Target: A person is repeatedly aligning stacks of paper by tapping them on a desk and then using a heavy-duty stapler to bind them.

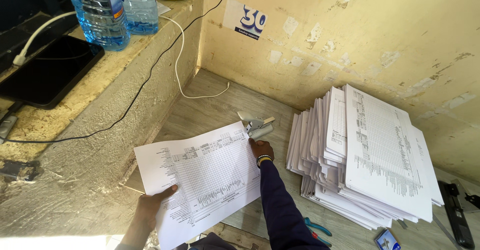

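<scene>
A printed sheet of paper [202,180] covered in a fine table lies on the wooden table [210,107], near the middle of the scene and slightly tilted. The left hand [152,202] holds its near left edge, thumb on top of the page and the other fingers tucked beneath, so the grip is a loose pinch. The right hand [261,150], in a dark blue sleeve with a band at the wrist, reaches to the far right corner of the sheet and rests against a grey stapler [257,125] lying just beyond that corner; whether its fingers are closed on the stapler cannot be told. To the right stands a tall, uneven stack of papers [370,160] printed with the same kind of table. On the ledge at the far left sit two water bottles [112,10] and a black tablet [47,72], with a white cable [180,70] trailing down onto the table. Scissors with teal handles [317,228] lie near the sleeve.
</scene>
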